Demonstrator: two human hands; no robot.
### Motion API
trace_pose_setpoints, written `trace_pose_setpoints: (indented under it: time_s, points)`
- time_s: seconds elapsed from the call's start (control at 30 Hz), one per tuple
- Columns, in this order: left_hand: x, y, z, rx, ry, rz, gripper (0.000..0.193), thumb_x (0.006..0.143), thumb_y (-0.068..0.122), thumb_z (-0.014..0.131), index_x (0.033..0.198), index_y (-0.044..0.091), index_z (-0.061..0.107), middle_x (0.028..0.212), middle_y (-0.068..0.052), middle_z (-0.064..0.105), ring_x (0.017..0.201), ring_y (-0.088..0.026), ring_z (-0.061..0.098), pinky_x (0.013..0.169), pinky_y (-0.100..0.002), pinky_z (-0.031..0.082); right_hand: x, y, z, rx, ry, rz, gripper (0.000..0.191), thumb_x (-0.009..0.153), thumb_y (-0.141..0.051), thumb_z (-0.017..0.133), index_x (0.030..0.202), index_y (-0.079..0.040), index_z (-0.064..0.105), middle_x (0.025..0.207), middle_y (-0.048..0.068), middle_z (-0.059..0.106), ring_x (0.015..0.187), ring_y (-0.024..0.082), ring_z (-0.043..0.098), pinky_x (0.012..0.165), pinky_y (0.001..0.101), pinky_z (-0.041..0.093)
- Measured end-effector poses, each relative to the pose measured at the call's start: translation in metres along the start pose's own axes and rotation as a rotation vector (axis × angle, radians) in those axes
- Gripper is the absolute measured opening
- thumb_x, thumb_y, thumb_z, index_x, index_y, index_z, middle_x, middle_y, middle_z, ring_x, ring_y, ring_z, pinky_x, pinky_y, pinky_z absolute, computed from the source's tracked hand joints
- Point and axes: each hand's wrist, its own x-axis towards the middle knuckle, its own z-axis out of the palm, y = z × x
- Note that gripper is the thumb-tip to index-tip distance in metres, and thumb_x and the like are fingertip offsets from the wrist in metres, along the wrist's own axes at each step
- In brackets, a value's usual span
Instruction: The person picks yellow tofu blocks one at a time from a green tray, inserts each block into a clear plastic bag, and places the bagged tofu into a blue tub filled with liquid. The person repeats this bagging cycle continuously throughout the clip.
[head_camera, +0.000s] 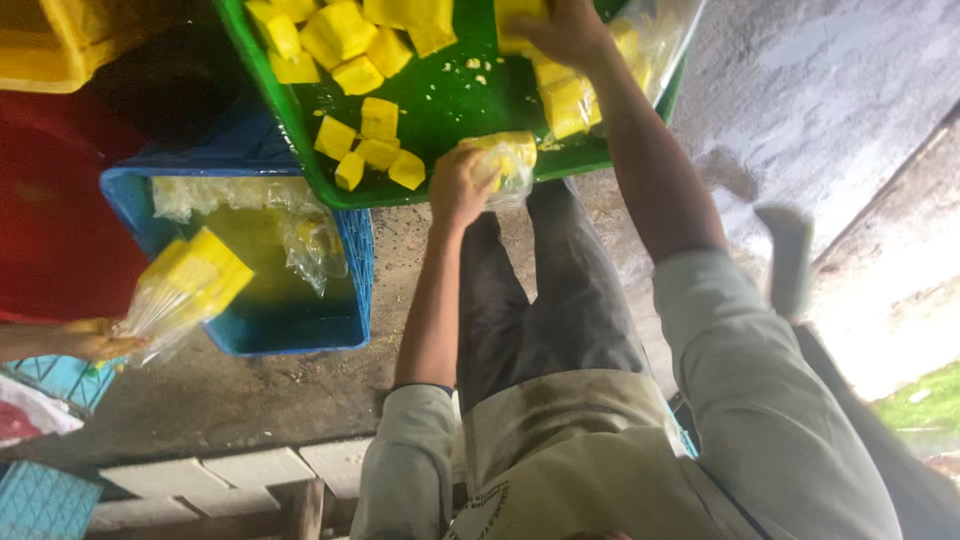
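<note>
Daylight is soft and diffuse, strongest at the right of the frame, where the pale ground washes out to near white; the left and lower left sit dimmer, and the dark gap in the upper left is almost black; shadows are faint and soft-edged, with a darker patch under the green tray; the yellow blocks look saturated but smeared; the whole frame is slightly soft; the grey shape at right is streaked with motion blur; plastic bags show mild glare.
</note>
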Motion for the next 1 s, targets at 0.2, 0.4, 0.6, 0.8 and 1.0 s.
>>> trace_pose_setpoints:
  time_s: [0.2,0.4,0.6,0.8,1.0]
  points:
    - [0.015,-0.003,0.000,-0.164,-0.002,0.108,0.040,0.085,0.016,0.079,0.122,0.006,0.068,0.123,-0.017,0.071,0.116,-0.035,0.067,0.103,-0.041,0.051,-0.126,0.064,0.058,0.993,-0.366,-0.091,0.051,0.090,-0.026,0.076,0.135,-0.005,0.067,0.133,0.015,0.066,0.119,0.025,0.065,0.103,0.0352,0.054]
    - [0.024,0.009,0.015,-0.343,-0.122,-0.128,0.028,0.097,0.007,0.063,0.124,0.005,0.070,0.120,-0.018,0.074,0.110,-0.032,0.073,0.093,-0.038,0.058,-0.141,0.042,0.148,0.203,0.345,0.110,0.042,0.090,-0.021,0.077,0.128,-0.007,0.066,0.125,0.018,0.069,0.112,0.034,0.071,0.095,0.0392,0.058]
    - [0.021,0.010,0.013,-0.397,-0.210,0.072,0.036,0.098,0.020,0.074,0.129,0.005,0.068,0.133,-0.017,0.069,0.123,-0.032,0.069,0.104,-0.038,0.054,-0.164,0.044,0.168,0.292,0.531,0.060,0.045,0.093,-0.013,0.068,0.135,-0.003,0.052,0.126,0.023,0.061,0.115,0.044,0.064,0.092,0.0472,0.055]
    - [0.011,0.006,0.005,-0.073,-0.196,0.237,0.054,0.083,0.023,0.086,0.132,0.007,0.067,0.137,-0.014,0.067,0.130,-0.032,0.061,0.113,-0.044,0.044,-0.152,0.070,0.152,0.267,0.626,0.208,0.025,0.096,-0.010,0.065,0.120,-0.006,0.061,0.114,0.018,0.069,0.106,0.038,0.071,0.090,0.0434,0.058]
    - [0.019,0.011,0.014,-0.091,-0.133,0.218,0.054,0.085,0.035,0.086,0.129,0.010,0.068,0.133,-0.013,0.069,0.125,-0.029,0.064,0.110,-0.047,0.045,-0.156,0.068,0.119,0.274,0.443,0.138,0.014,0.100,-0.010,0.065,0.109,-0.001,0.072,0.099,0.020,0.072,0.089,0.034,0.073,0.079,0.0401,0.056]
